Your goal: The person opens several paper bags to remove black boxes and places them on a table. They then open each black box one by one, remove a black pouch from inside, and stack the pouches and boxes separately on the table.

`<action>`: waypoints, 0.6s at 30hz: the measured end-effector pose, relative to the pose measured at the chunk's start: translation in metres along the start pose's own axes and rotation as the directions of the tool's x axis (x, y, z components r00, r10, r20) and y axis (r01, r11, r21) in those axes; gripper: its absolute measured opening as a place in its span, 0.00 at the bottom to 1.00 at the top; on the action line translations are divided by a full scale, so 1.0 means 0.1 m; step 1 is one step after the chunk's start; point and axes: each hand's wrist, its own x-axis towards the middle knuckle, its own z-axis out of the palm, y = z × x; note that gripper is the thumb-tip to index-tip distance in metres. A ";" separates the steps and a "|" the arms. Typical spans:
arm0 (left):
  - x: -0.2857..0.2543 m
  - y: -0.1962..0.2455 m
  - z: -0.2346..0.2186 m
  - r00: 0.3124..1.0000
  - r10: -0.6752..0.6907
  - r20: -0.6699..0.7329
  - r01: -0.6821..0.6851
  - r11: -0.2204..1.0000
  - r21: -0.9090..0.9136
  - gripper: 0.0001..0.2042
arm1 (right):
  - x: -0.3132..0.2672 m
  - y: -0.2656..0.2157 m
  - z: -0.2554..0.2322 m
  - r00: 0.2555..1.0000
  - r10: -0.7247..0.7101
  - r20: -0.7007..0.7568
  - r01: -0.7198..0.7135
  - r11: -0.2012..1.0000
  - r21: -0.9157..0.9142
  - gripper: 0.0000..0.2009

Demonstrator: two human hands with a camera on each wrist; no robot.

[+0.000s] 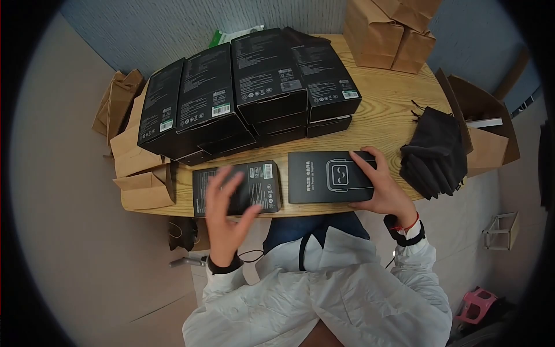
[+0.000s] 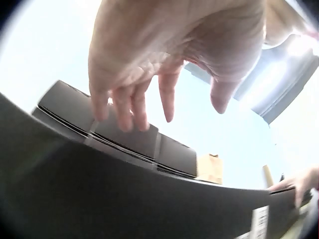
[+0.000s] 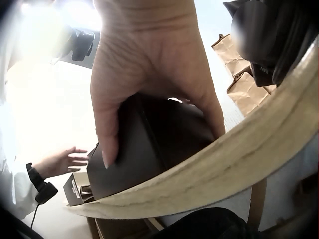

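Note:
My right hand [image 1: 388,188] grips the right end of a black box [image 1: 312,179], its thumb on the near side and its fingers over the far edge. That box lies flat near the table's front edge, with a smiling square watch outline and white lettering on top. In the right wrist view, the hand [image 3: 149,64] straddles the box's [image 3: 132,149] end. Over a second black box [image 1: 254,188], with barcode and small print facing up, hovers my left hand [image 1: 225,217], blurred, its fingers spread and holding nothing. The left wrist view shows that hand's [image 2: 174,45] fingers apart above the box.
Stacked black boxes [image 1: 266,63] fill the back left of the wooden table [image 1: 381,92]. Dark drawstring pouches [image 1: 433,153] lie at the right edge. Brown paper bags [image 1: 376,34] stand at the back right, and more paper bags [image 1: 144,191] are at the left edge. An open carton [image 1: 485,95] sits beyond the right edge.

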 end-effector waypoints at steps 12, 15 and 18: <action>-0.30 -0.83 -0.11 0.842 -0.533 -0.077 0.498 0.825 -0.268 0.19 | 0.04 -0.09 0.09 0.996 -0.055 -0.063 0.055 0.998 0.001 0.49; -0.31 -0.90 -0.05 0.822 -0.568 -0.034 0.468 0.709 -0.528 0.18 | 0.04 0.00 0.06 0.998 0.004 -0.058 0.001 0.996 0.087 0.49; -0.35 -0.98 0.06 0.804 -0.593 -0.048 0.374 0.567 -0.733 0.16 | 0.01 0.01 0.04 0.998 -0.015 -0.068 0.023 0.993 0.119 0.48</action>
